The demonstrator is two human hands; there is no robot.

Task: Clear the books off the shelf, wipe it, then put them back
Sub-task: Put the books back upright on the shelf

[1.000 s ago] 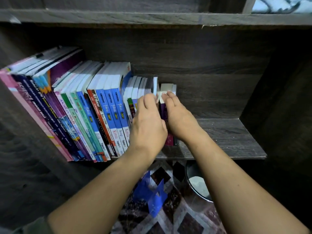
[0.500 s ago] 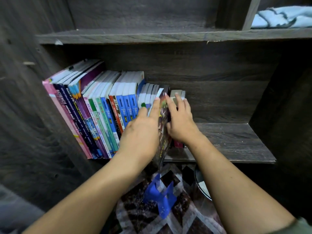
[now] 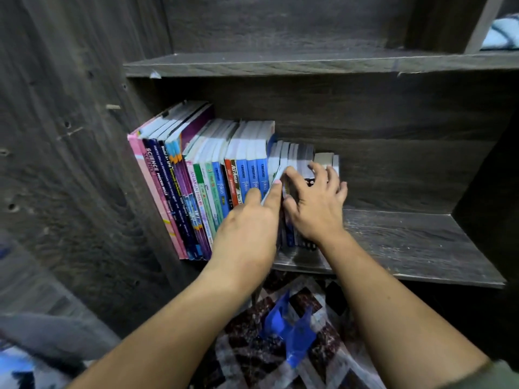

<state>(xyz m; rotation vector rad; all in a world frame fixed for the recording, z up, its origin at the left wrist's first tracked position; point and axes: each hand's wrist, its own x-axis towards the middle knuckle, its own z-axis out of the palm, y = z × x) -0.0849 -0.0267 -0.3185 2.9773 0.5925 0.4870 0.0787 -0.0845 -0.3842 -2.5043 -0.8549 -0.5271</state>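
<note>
On shelf (image 3: 407, 242): left hand (image 3: 247, 234) flat, fingers straight against books (image 3: 213, 178); right hand (image 3: 314, 203) spread, fingertips hooking small books (image 3: 302, 157), gripping.

1. Two arms enter from the lower edge of the view; both forearms are bare from wrist to near the elbow.
2. Left hand (image 3: 247, 220): bare, no glove, no ring or band visible on the fingers that show.
3. Right hand (image 3: 316, 203): bare, no glove, no ring visible.
4. Wrists: no watch, bracelet or strap on either one.
5. Fingernails: short and unpainted where they show.
6. Right arm: an edge of olive-green sleeve (image 3: 505, 373) shows at the lower right corner; its cut cannot be told.
7. Left arm: no sleeve is visible within the frame.
</note>
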